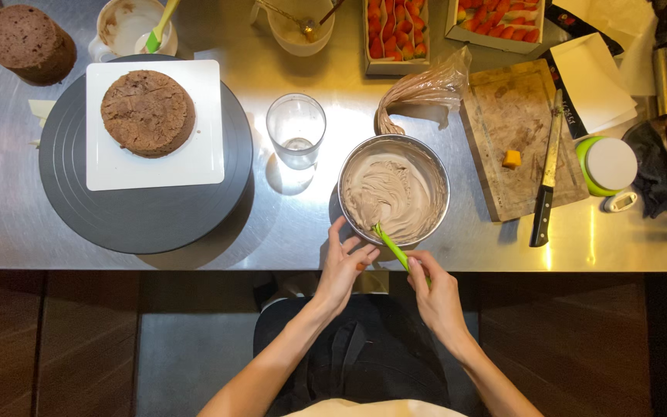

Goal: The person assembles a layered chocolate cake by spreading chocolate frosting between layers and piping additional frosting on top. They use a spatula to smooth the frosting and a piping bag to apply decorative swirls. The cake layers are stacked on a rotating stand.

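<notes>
Green spatula (390, 245): gripped by right hand (435, 289) at its near end, long axis running far-left into chocolate cream in steel bowl (435, 166), at the table's near edge; left hand (343, 262), fingers loosely spread, touches the bowl's near-left rim, grasping nothing.

Brushed steel worktop (287, 232) with warm yellow glare along its length, dark wood panelling (48, 340) below, grey floor (187, 363) beneath.

Right hand (435, 292) grips green spatula (392, 246) in steel bowl (435, 166) of chocolate cream (387, 193); left hand (343, 266) steadies bowl's near rim.
</notes>
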